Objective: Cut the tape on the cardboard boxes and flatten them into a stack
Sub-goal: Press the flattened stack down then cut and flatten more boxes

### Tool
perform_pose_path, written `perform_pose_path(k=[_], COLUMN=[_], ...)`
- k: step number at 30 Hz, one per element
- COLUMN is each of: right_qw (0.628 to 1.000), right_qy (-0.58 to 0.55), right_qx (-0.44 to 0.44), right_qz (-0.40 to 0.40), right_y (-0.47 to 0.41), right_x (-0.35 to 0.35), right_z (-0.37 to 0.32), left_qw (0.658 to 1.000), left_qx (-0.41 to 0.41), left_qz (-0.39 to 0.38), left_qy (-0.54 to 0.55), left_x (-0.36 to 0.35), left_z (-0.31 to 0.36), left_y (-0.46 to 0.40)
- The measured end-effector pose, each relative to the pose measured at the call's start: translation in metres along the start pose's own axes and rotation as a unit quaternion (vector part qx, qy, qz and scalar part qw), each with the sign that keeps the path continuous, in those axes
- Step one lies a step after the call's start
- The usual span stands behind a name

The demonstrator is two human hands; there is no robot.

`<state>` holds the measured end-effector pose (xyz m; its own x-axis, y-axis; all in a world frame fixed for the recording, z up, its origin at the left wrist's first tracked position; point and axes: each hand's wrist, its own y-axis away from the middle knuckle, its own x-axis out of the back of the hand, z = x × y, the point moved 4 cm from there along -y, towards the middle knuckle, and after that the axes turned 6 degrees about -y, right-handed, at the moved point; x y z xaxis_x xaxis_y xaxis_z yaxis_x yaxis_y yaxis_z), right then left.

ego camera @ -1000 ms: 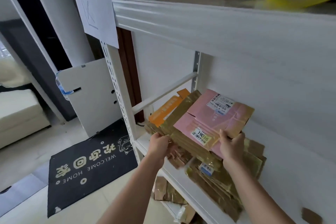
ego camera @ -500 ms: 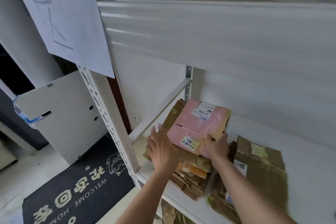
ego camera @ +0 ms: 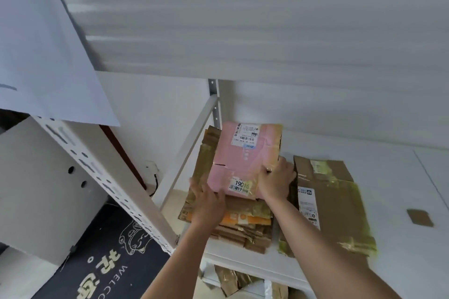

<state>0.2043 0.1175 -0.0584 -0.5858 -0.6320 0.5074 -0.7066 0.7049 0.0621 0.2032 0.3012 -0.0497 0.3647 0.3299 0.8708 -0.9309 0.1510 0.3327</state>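
A flattened pink box [ego camera: 245, 160] with white shipping labels lies on top of a stack of flattened brown and orange cardboard [ego camera: 243, 228] on the white shelf [ego camera: 376, 226]. My left hand [ego camera: 207, 201] rests with straight fingers on the stack at the pink box's near left corner. My right hand [ego camera: 275, 179] grips the pink box's right edge, fingers curled over it. A second pile of flattened brown boxes [ego camera: 332, 204] with yellowish tape lies just right of my right hand.
The shelf above [ego camera: 243, 19] hangs low over the stacks. A perforated white upright [ego camera: 109, 184] stands at left with a paper sheet [ego camera: 43, 43] taped on it. A dark welcome mat [ego camera: 104, 267] covers the floor. More cardboard [ego camera: 233, 279] lies on the shelf below. A small cardboard scrap [ego camera: 419, 217] lies at right.
The pink box went from held tilted above the shelf to lying flat on the left stack. My left hand came down onto the stack. The camera moved closer and lower.
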Motion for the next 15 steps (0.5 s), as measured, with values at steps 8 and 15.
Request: perform_pose_path(k=[8, 15], right_qw=[0.988, 0.984], right_qy=[-0.152, -0.157], right_qx=[-0.014, -0.071], right_qz=[-0.01, -0.038], right_y=[-0.035, -0.042], right_x=[0.088, 0.182], right_z=[0.007, 0.074], left_qw=[0.997, 0.988], left_qx=[0.008, -0.059], left_qz=[0.006, 0.095], left_qy=[-0.074, -0.103], left_x=[-0.007, -0.004], left_z=[0.007, 0.089], left_y=[-0.008, 0.009])
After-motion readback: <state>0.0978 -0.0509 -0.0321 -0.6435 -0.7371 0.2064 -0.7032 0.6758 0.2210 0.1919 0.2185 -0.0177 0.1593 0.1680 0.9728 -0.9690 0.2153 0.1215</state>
